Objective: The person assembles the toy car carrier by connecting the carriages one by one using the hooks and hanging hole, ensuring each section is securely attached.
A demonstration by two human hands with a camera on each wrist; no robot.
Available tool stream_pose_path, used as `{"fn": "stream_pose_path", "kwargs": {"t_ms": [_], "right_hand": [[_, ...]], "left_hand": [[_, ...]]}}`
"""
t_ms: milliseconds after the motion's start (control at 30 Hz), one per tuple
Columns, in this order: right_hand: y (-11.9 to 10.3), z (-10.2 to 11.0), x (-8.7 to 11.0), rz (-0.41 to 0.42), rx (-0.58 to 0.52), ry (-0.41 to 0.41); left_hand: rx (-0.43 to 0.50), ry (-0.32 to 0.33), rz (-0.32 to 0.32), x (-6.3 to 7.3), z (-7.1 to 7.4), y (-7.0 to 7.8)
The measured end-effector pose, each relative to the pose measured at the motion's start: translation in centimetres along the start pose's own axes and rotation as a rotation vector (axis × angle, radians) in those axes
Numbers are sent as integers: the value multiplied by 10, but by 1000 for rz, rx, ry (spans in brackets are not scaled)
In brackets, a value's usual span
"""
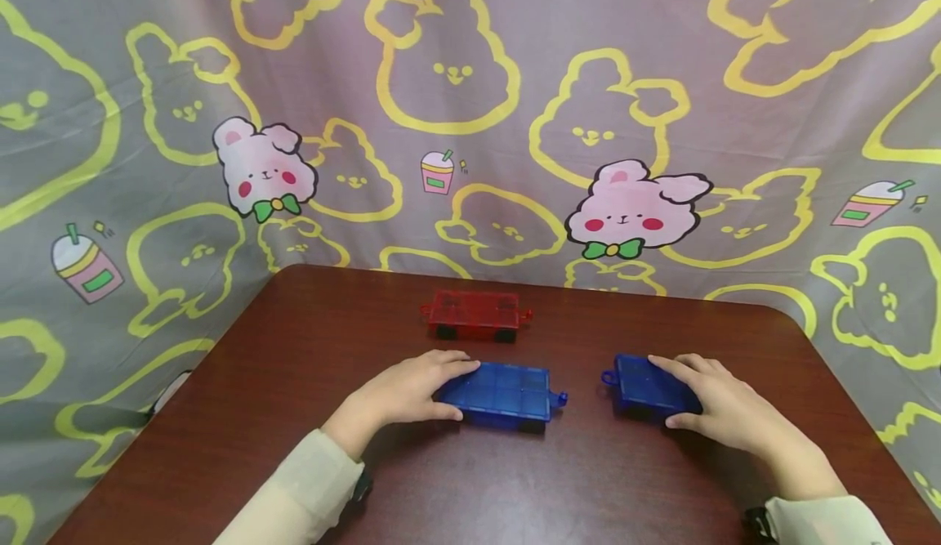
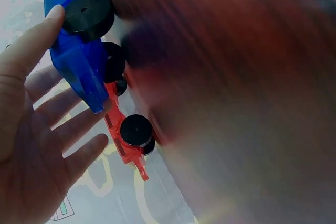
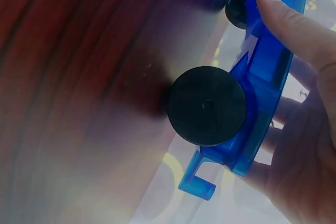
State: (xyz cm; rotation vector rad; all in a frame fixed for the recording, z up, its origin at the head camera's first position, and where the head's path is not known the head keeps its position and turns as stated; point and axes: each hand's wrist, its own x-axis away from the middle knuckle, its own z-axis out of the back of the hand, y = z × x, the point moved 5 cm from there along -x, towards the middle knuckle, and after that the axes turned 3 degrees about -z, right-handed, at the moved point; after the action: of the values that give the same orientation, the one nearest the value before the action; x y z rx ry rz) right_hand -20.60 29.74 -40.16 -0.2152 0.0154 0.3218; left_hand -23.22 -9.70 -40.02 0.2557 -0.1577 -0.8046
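Observation:
Two see-through blue toy wagon bases with black wheels are on the table, one under each hand. My left hand [image 1: 412,386] grips the left end of the left blue wagon base [image 1: 507,391], thumb on the near side and fingers on the far side. A small coupling [image 1: 560,399] sticks out from its right end. The right blue wagon base [image 1: 650,386] is held at its right end by my right hand [image 1: 724,404], thumb against the near side. Its ring coupling [image 1: 608,377] points left, a gap apart from the other coupling. In the right wrist view a black wheel [image 3: 206,106] shows large.
Farther back stands a see-through red wagon base [image 1: 474,312], with black wheels and a coupling at each end. The brown table [image 1: 331,316] ends at a rounded back edge. Behind it hangs a grey cloth [image 1: 500,161] with cartoon prints.

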Motion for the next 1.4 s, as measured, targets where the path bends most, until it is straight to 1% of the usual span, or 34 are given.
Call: {"fn": "stream_pose_path", "kwargs": {"t_ms": [200, 500, 733, 967, 1133, 1400], "right_hand": [[-12, 1, 1, 23, -6, 8], [-28, 1, -3, 79, 1, 22], [-40, 0, -4, 91, -12, 9], [-51, 1, -3, 105, -9, 20], [-56, -1, -5, 123, 3, 30], [-58, -6, -8, 128, 13, 15]], "left_hand": [[15, 0, 1, 0, 1, 0], [30, 12, -20, -2, 0, -1], [41, 18, -23, -2, 0, -1], [38, 13, -16, -2, 0, -1], [38, 9, -10, -3, 0, -1], [36, 7, 0, -2, 0, -1]]}}
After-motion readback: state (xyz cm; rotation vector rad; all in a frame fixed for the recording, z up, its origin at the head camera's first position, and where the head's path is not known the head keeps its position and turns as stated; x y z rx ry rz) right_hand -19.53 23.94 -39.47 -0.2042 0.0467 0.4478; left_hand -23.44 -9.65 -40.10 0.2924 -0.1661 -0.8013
